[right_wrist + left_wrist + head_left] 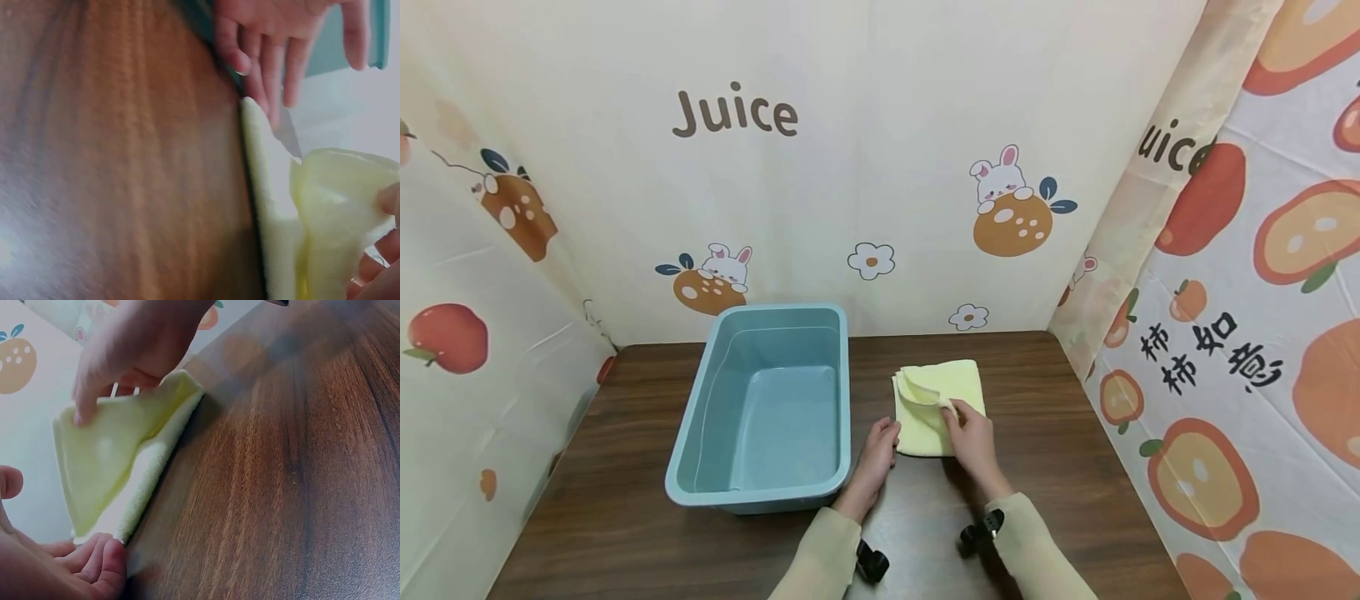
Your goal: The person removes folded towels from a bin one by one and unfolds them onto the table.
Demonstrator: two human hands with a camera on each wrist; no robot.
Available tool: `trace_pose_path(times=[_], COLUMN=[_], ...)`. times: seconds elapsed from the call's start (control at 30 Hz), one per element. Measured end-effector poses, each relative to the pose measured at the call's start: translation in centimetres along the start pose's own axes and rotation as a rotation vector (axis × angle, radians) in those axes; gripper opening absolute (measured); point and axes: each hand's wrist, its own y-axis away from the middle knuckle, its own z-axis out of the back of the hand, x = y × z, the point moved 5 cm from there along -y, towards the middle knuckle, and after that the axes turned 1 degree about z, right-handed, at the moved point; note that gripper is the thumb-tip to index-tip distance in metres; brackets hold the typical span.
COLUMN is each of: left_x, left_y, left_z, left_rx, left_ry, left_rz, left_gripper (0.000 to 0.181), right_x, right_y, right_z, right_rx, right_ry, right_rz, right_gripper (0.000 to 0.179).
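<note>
A folded pale yellow cloth (955, 382) lies on the wooden table to the right of the basin. My right hand (973, 442) pinches the cloth's top layer between thumb and fingers and holds it lifted, so that layer stands up in a curved flap (344, 200). The lower layers stay flat on the table. My left hand (874, 458) is beside the cloth's left edge. Its fingers (272, 69) are extended, with the fingertips right at the cloth's near left corner in the wrist views.
A light blue plastic basin (842, 400) stands on the table (610, 500), just left of my left hand. Printed curtains (872, 167) close off the back and both sides. A small black device (872, 562) is strapped to each wrist.
</note>
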Motion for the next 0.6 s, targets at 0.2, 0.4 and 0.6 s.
trace_pose_path(times=[0.2, 0.4, 0.6], left_x=[0.1, 0.1, -0.1], left_y=[-0.1, -0.1, 0.0], left_z=[0.1, 0.1, 0.1], left_rx=[0.038, 0.049, 0.031], left_ry=[-0.012, -0.020, -0.034], left_rz=[0.015, 0.022, 0.024], left_gripper=[0.068, 0.069, 0.072], right_x=[-0.8, -2.3, -3.5], right_y=[-0.9, -1.5, -1.8], right_z=[2.3, 4.5, 6.2], right_rx=[-0.121, -0.189, -0.219], right_ry=[-0.055, -0.256, -0.395], right_rz=[-0.112, -0.311, -0.416], right_gripper=[0.017, 0.027, 0.037])
